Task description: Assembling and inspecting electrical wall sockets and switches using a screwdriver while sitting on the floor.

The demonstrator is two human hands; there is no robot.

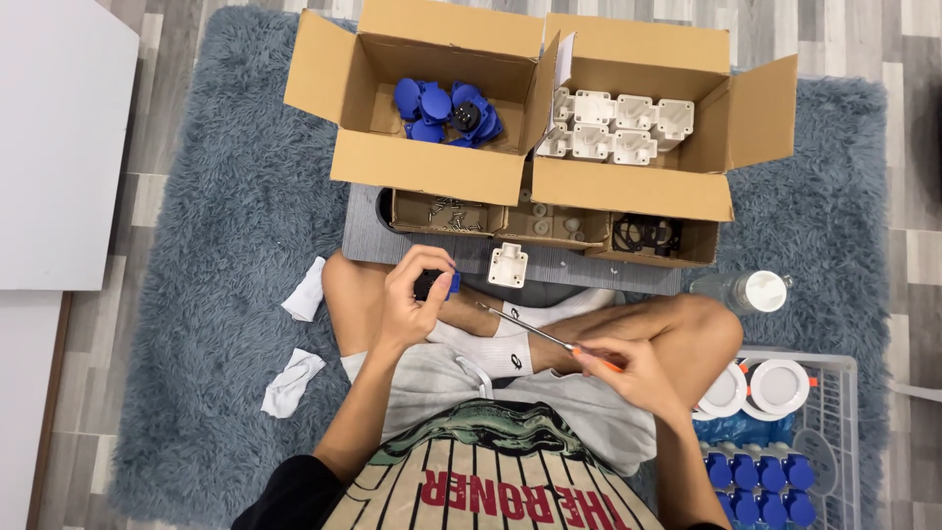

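Note:
My left hand (414, 297) grips a small blue and black socket part (435, 285) above my crossed legs. An orange-handled screwdriver (535, 334) is held in my right hand (628, 371), its metal shaft pointing up-left toward the left hand without touching the part. A white plastic housing (507, 264) lies on the grey board (363, 236) just right of my left hand.
Two open cardboard boxes stand at the back: one with blue parts (446, 106), one with white housings (618, 126). Small trays hold screws (446, 211), white bits and black rings (643, 234). A white basket (834, 432) with finished pieces is at right, by a bottle (751, 291). Cloths (292, 383) lie left.

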